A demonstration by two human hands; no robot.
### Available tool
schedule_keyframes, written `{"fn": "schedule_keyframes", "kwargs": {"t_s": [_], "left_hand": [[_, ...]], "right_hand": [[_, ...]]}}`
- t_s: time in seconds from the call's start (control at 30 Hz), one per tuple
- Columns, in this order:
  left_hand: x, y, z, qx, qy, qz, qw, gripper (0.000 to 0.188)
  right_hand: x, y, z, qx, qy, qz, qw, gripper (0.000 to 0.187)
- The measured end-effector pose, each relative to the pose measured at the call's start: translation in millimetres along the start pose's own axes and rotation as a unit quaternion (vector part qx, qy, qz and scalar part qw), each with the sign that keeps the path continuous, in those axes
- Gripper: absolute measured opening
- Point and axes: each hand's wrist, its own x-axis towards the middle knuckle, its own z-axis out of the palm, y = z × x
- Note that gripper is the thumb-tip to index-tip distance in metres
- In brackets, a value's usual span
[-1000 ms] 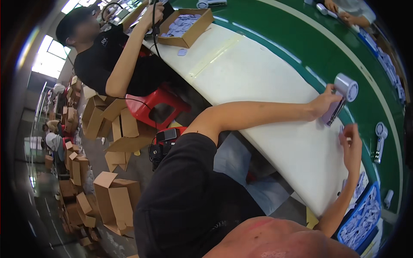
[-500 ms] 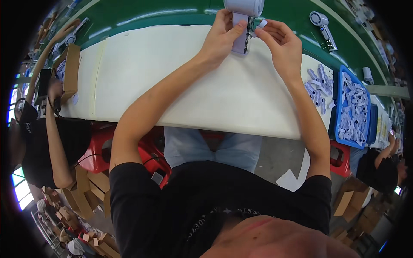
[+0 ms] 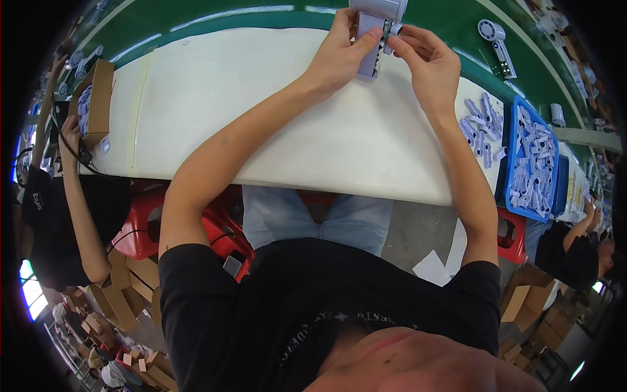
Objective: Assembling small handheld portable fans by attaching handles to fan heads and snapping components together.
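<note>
My left hand point(image 3: 336, 59) is closed around a pale lavender handheld fan point(image 3: 368, 64) at the far edge of the white work mat. The round fan head is cut off by the top of the view. Along the right side of its handle, dark inner parts show through an opening. A small lavender plastic piece point(image 3: 396, 29) sits between the fingertips of my right hand point(image 3: 432, 70), against that opened side near the fan head. My left thumb presses on the handle's front. How the piece meets the handle is too small to make out.
On the green bench at right lies another handheld fan point(image 3: 499, 49). Several loose lavender pieces point(image 3: 482, 124) are on the right end of the white mat point(image 3: 261, 98), beside a blue basket point(image 3: 528, 213) full of similar pieces. At left, a co-worker reaches by a cardboard box point(image 3: 100, 98).
The small piece has moved from just off the fan's side to against it, near the fan head. The whole view has shifted slightly. The co-worker's arm at left has moved.
</note>
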Motion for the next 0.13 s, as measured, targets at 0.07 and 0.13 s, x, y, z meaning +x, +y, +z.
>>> {"fn": "schedule_keyframes", "kwargs": {"t_s": [0.07,0.13], "left_hand": [[2,-5,-1,-0.003,0.010,0.015,1.000,0.053],[8,-12,-2,-0.006,0.029,0.045,0.999,0.057]], "right_hand": [[1,0,-1,-0.002,0.005,-0.009,1.000,0.033],[3,-2,-2,-0.004,0.015,-0.029,0.999,0.032]]}}
